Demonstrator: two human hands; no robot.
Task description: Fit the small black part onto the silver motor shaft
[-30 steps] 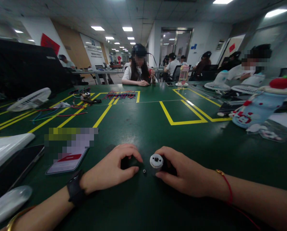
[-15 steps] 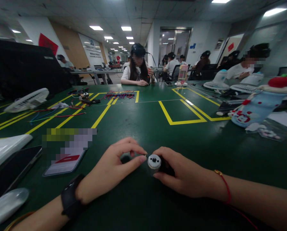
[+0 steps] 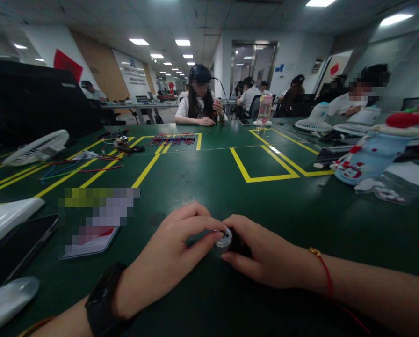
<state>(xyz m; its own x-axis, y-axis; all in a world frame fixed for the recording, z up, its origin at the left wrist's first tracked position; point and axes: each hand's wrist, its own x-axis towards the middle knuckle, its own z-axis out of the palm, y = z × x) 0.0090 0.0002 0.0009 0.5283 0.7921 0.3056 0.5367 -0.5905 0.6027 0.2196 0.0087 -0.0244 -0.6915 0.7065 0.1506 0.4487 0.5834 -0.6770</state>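
Observation:
A small silver metal cylinder (image 3: pixel 224 242) with holes in its top face stands upright near the front of the green table (image 3: pixel 195 182). My right hand (image 3: pixel 265 250) grips it from the right, thumb in front and fingers behind. My left hand (image 3: pixel 177 250), with a black band on its wrist, reaches over from the left. Its thumb and index finger are pinched together on the cylinder's top face, and whatever is between the fingertips is too small to make out.
On the left lie a phone (image 3: pixel 99 234), a white mouse (image 3: pixel 11 304), loose wires (image 3: pixel 79 169) and a white fan (image 3: pixel 37 149). A blue cup (image 3: pixel 367 157) and a small plastic bag (image 3: pixel 381 191) are at the right. Across the table sits a person (image 3: pixel 200 103).
My left hand has moved right, and its pinched fingertips have gone from beside the cylinder onto its top. My right hand keeps its hold. The view has shifted slightly.

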